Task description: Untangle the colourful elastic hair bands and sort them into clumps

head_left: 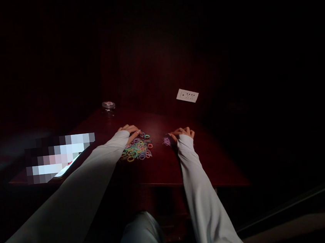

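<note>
A loose pile of small coloured rings, green, yellow, pink and blue, lies on the dark red table. My left hand rests at the upper left edge of this pile, its fingers apart and the thumb side touching the rings. To the right, a smaller purple bunch lies on the table under the fingertips of my right hand. The right fingers are bent and partly hidden in shadow, so whether they pinch any of the purple bunch is unclear.
A round clear container with a lid stands at the back left. A bright screen, partly pixelated, lies at the left. Behind the table is a white socket plate. The surroundings are very dark.
</note>
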Demonstrator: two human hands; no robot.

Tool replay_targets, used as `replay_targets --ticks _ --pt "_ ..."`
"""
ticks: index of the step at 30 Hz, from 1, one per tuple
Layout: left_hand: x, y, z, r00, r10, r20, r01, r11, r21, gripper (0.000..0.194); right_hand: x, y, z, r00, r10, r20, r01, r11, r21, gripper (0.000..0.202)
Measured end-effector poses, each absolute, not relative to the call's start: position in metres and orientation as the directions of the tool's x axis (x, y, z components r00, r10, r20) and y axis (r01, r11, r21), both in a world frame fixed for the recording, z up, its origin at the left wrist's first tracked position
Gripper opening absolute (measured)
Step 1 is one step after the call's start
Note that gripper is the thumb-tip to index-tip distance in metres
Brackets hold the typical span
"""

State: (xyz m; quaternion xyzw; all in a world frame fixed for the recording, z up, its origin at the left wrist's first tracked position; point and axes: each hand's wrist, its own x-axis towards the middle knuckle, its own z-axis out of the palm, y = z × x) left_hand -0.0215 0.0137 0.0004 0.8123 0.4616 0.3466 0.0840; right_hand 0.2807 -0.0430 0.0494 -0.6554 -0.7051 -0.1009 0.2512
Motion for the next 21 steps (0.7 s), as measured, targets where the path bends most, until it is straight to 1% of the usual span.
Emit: replay_targets --ticks 3,6,12,15,19,21 --pt "-0.02 0.014 -0.001 0.305 0.814 0.494 0.7 -0.544 0.463 0.044 0.285 -0.049 0.047 -0.003 0.887 0.463 0.98 0.096 -0.177 0.046" --pt "-0.02 0.013 0.002 0.311 0.811 0.496 0.702 -0.548 0.455 0.045 0.285 -0.051 0.045 0.011 0.887 0.463 0.98 0.081 -0.179 0.044" --pt "-0.023 0.01 0.009 0.346 0.814 0.467 0.695 -0.556 0.455 0.04 0.273 -0.052 0.047 0.093 0.847 0.523 0.974 0.032 -0.226 0.041" --pt "-0.02 0.009 0.009 0.355 0.806 0.473 0.691 -0.567 0.448 0.037 0.251 -0.048 0.047 0.041 0.842 0.539 0.965 0.107 -0.241 0.035" --pt "-0.014 0.006 0.009 0.379 0.794 0.475 0.69 -0.584 0.427 0.03 0.219 -0.042 0.041 -0.152 0.852 0.501 0.93 0.295 -0.219 0.029" --pt "-0.014 0.003 0.011 0.407 0.787 0.464 0.677 -0.601 0.425 0.029 0.21 -0.04 0.036 -0.219 0.847 0.485 0.903 0.364 -0.229 0.028"
